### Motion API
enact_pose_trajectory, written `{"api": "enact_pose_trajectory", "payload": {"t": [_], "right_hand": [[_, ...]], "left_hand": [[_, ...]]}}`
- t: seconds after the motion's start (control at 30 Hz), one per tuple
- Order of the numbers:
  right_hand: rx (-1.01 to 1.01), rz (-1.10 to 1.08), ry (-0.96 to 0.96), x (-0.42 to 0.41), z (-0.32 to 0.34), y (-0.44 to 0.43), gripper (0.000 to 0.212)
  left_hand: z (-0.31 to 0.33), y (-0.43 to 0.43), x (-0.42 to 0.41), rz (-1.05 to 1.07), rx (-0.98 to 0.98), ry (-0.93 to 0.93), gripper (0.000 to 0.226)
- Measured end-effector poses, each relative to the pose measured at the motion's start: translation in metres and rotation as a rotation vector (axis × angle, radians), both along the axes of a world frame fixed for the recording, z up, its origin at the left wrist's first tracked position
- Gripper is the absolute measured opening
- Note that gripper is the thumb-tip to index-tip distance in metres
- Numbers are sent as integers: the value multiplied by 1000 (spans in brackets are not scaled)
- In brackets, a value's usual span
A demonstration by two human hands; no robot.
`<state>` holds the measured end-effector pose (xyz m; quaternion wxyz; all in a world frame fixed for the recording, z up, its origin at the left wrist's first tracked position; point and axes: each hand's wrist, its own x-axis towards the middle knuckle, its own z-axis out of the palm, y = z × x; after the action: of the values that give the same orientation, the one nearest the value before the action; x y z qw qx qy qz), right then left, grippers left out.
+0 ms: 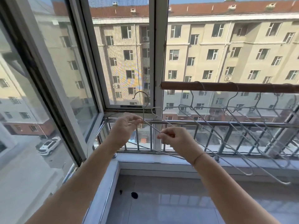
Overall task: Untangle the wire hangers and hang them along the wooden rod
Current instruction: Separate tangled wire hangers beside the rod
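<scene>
Head view: I count about three hangers point(239, 120) already hooked on the wooden rod point(226, 87). My left hand point(127, 122) and right hand point(174, 136) each pinch one loose hanger point(146, 110), just left of the rod's end, not yet hung.

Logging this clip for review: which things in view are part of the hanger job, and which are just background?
Part of the job:
wooden rod
held wire hanger, pinched by left hand and right hand
hangers already on the rod

Just there:
metal railing
window frame
white car below
</scene>
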<state>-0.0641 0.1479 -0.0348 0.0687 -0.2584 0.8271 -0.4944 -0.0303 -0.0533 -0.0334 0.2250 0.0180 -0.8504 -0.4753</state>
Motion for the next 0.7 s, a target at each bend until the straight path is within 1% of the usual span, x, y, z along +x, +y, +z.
{"api": "enact_pose_trajectory", "payload": {"t": [0.07, 0.13, 0.23, 0.33, 0.47, 0.57, 0.7], "right_hand": [[-131, -5, -140, 9, -1, 7, 18], [-225, -18, -212, 20, -3, 14, 20], [-289, -55, -227, 35, -3, 27, 22], [-343, -135, -210, 43, -2, 38, 23], [-461, -199, -197, 44, 9, 43, 24], [-450, -231, -153, 37, 20, 39, 20], [-479, -260, -194, 25, 31, 26, 18]], "left_hand": [[1, 14, 3, 194, -23, 144, 12], [5, 32, 9, 267, 74, 201, 12], [11, 61, 18, 170, 231, 84, 26], [13, 83, 21, 112, 308, -4, 32], [24, 106, 15, -64, 497, -105, 24], [38, 116, 4, -95, 581, -105, 8], [51, 116, -11, -70, 717, -121, 15]]}}
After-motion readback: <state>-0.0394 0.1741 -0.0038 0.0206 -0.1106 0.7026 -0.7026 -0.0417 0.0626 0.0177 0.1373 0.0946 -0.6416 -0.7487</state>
